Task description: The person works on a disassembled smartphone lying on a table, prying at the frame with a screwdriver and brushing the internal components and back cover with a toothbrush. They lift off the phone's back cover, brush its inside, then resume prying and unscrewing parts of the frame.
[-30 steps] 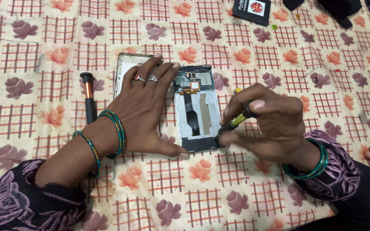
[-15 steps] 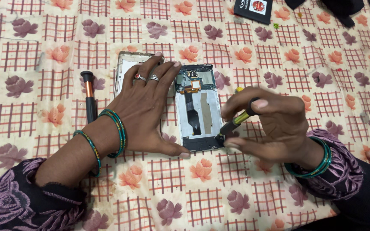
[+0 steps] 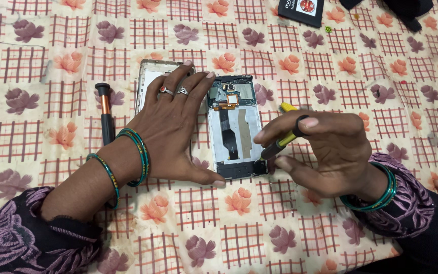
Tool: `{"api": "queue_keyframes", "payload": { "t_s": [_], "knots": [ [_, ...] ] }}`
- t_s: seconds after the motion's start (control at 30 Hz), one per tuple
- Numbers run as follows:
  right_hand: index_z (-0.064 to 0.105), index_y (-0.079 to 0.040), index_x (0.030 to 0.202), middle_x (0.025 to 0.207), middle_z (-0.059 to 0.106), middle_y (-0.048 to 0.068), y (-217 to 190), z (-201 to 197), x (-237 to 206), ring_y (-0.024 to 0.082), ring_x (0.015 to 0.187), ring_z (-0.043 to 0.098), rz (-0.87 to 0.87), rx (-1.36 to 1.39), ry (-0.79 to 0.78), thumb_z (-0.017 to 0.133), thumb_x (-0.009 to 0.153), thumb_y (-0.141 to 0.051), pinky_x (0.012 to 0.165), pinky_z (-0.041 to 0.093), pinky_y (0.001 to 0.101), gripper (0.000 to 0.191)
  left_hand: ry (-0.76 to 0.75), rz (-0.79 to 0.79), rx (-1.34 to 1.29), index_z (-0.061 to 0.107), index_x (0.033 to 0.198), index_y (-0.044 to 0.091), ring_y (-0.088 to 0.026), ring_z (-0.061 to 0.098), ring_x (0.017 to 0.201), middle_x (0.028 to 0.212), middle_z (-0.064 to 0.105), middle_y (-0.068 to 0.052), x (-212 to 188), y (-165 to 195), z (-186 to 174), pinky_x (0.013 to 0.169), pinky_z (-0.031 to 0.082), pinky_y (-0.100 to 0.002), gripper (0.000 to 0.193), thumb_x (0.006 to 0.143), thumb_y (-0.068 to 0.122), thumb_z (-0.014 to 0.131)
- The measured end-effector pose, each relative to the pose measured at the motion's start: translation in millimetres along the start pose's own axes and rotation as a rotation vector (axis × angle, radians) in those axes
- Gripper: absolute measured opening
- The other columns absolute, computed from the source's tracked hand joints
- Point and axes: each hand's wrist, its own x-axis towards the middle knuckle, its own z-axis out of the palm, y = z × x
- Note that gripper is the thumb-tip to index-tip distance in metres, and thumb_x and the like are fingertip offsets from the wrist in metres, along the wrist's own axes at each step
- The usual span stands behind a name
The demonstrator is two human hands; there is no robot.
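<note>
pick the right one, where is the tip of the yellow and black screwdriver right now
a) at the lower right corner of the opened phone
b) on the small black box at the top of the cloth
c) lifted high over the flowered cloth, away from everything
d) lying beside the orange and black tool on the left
a: the right hand holds the yellow and black screwdriver with its tip at the lower right corner of the opened phone, which the left hand presses flat.

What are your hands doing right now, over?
Left hand flat, pinning the opened phone. Right hand grips a yellow screwdriver, tip at the phone's bottom corner. Spare screwdriver lies left, nothing in the way.
</note>
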Motion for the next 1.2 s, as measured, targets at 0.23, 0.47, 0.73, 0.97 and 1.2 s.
{"api": "queue_keyframes", "payload": {
  "t_s": [0.23,0.47,0.73,0.97,1.2],
  "knots": [
    [0.042,-0.021,0.144,0.103,0.071,0.014,4.5,1.4,-4.2,0.024,0.098,0.076,-0.099,-0.213,0.032,0.081,0.087,0.004,0.076,0.066,0.0316,0.073,0.011,0.003,-0.002,0.022,0.150,-0.011,-0.050,0.022,0.145,0.149,0.035,-0.035,-0.4,0.3,1.0,0.114,0.014,-0.063,0.157,0.046,0.095,0.073],
    [0.043,-0.020,0.148,0.098,0.071,0.009,1.4,5.9,-5.0,0.019,0.090,0.074,-0.165,-0.333,0.072,0.087,0.084,-0.005,0.073,0.062,0.0325,0.079,0.011,0.003,0.000,0.022,0.150,-0.011,-0.050,0.022,0.144,0.150,0.034,-0.035,-0.5,1.2,-0.6,0.113,0.015,-0.064,0.157,0.046,0.095,0.073],
    [0.043,-0.014,0.150,0.111,0.071,0.025,-2.2,1.1,-6.4,0.033,0.103,0.077,-0.032,-0.010,-0.031,0.066,0.090,0.010,0.079,0.072,0.0369,0.069,0.016,0.006,-0.002,0.022,0.150,-0.012,-0.050,0.022,0.145,0.149,0.035,-0.034,-0.9,0.9,0.6,0.114,0.014,-0.063,0.157,0.048,0.096,0.071],
    [0.040,-0.018,0.152,0.109,0.073,0.018,1.1,9.9,-3.5,0.028,0.100,0.078,-0.152,-0.194,-0.004,0.074,0.089,0.001,0.084,0.071,0.0367,0.074,0.006,0.009,0.007,0.022,0.149,-0.012,-0.050,0.021,0.144,0.149,0.035,-0.035,0.3,0.5,1.8,0.113,0.014,-0.063,0.157,0.047,0.097,0.071],
    [0.051,-0.021,0.141,0.099,0.069,0.013,-4.6,10.0,2.5,0.023,0.086,0.075,-0.060,-0.388,0.049,0.082,0.086,-0.003,0.071,0.065,0.0310,0.066,0.019,0.010,0.013,0.022,0.150,-0.011,-0.049,0.022,0.145,0.149,0.035,-0.035,0.4,0.3,0.6,0.115,0.015,-0.062,0.156,0.048,0.096,0.071]
  ]
}}
